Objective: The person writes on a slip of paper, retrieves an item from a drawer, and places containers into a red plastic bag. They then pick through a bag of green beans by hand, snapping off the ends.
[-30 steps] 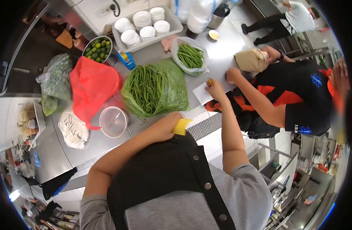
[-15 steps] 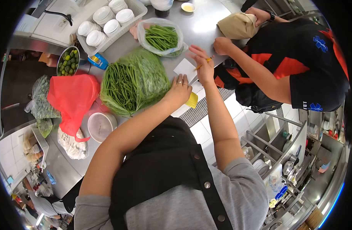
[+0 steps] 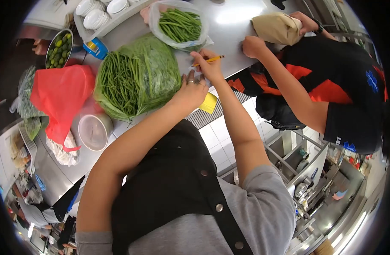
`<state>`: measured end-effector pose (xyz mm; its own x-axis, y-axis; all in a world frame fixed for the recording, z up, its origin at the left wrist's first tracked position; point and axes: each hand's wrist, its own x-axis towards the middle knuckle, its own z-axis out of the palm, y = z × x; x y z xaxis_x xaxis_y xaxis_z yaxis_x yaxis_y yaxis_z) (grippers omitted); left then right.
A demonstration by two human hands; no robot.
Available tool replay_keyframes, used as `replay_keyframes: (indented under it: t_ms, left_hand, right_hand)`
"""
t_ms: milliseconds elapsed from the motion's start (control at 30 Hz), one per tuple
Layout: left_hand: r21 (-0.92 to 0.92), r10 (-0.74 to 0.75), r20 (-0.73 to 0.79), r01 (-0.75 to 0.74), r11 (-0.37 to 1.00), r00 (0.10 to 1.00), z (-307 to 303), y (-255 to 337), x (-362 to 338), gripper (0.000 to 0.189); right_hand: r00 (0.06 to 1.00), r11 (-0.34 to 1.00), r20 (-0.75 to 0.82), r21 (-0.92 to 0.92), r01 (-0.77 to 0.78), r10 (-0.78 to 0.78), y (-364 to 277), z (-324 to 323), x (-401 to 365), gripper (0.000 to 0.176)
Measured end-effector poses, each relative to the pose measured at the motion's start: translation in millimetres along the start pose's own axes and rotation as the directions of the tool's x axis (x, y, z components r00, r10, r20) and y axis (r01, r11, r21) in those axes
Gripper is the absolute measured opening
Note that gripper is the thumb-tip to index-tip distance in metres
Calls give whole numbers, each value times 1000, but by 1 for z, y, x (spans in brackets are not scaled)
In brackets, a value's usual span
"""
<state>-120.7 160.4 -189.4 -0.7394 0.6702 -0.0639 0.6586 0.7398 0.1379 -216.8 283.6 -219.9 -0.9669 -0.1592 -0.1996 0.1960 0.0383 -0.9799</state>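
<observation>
My right hand grips a yellow pencil over the steel counter. My left hand lies just below it at the counter's edge, next to a big clear bag of green beans. A yellow pad pokes out under that hand; I cannot tell whether the fingers hold it. The white paper seen earlier is hidden by my hands.
A smaller bag of green beans lies behind my hands. To the left are a red plastic bag, a lidded white tub and a bowl of limes. At the right, a person in black and orange holds a tan bag.
The view has swung left and down. My two hands have drawn together at the counter edge, covering the white paper. The pencil now points right.
</observation>
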Motion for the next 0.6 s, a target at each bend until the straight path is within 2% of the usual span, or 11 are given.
replay_keyframes:
  t_ms: [133,233,333,433,533,600]
  left_hand:
    - [-3,-36,-27,36,999,999,8,3,2,35]
    - [7,-29,0,29,1000,1000,6,4,2,34]
    - [-16,-42,52,42,999,998,3,5,3,34]
    - [7,-62,61,62,998,996,0,9,3,36]
    - [33,-59,54,58,998,997,-1,9,2,37]
    - [33,-55,45,53,998,997,-1,8,1,38]
  right_hand:
    - [976,966,-2,-145,215,-218,24,-7,10,47]
    - [966,925,11,-287,249,-257,18,-8,7,47]
    - [932,870,3,-356,340,-363,15,-3,4,41]
    - [951,904,42,-301,304,-306,15,-5,4,41]
    - [997,994,-44,-93,52,-56,8,-3,-2,41]
    - [966,936,-64,-272,224,-250,17,-3,2,41]
